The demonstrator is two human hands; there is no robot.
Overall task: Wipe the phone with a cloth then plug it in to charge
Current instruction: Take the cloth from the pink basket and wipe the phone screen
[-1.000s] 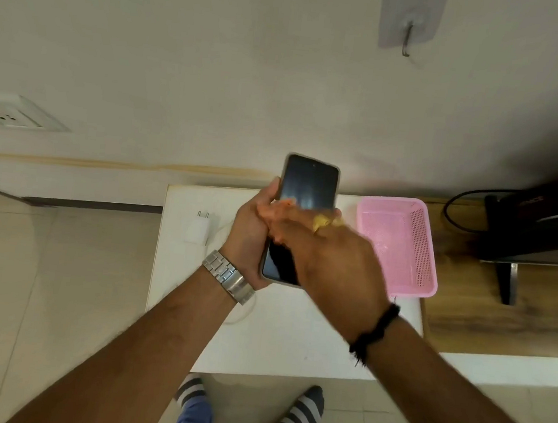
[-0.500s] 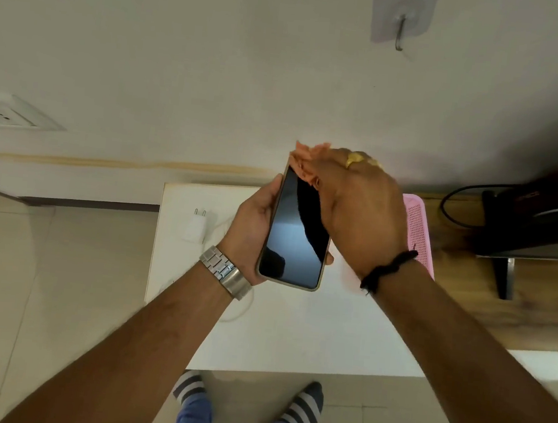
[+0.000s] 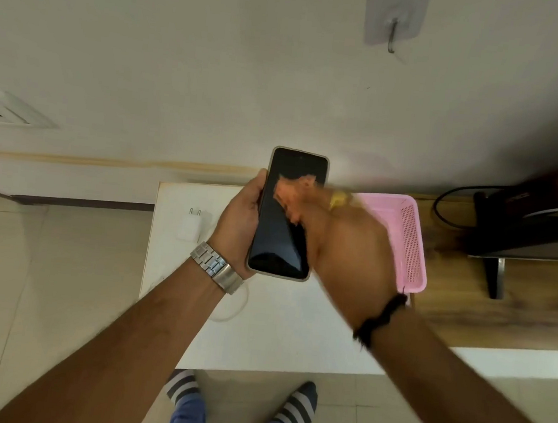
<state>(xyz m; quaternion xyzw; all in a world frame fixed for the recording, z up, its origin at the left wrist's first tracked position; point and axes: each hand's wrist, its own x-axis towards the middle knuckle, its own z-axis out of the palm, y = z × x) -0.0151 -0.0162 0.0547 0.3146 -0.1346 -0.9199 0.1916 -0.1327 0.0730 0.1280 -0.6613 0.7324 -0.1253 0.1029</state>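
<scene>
Above the white tabletop [image 3: 275, 331], I have the phone [image 3: 284, 232] raised in my left hand [image 3: 238, 221], screen toward me. The grip of that hand is clamped on the phone's left edge and back, which leaves the whole glass free for wiping. My right hand [image 3: 349, 253] is blurred with motion, its grip pinched together on an orange cloth [image 3: 295, 192] pressed against the upper half of the screen. I judge the wipe to be under way. Holding the phone off the surface lets me brace it against the rubbing. Just left of my wrist, the white charger [image 3: 192, 224] lies on the tabletop with its cable [image 3: 236, 306] looped near, ready for plugging in. A pink basket [image 3: 411, 246] sits to the right.
</scene>
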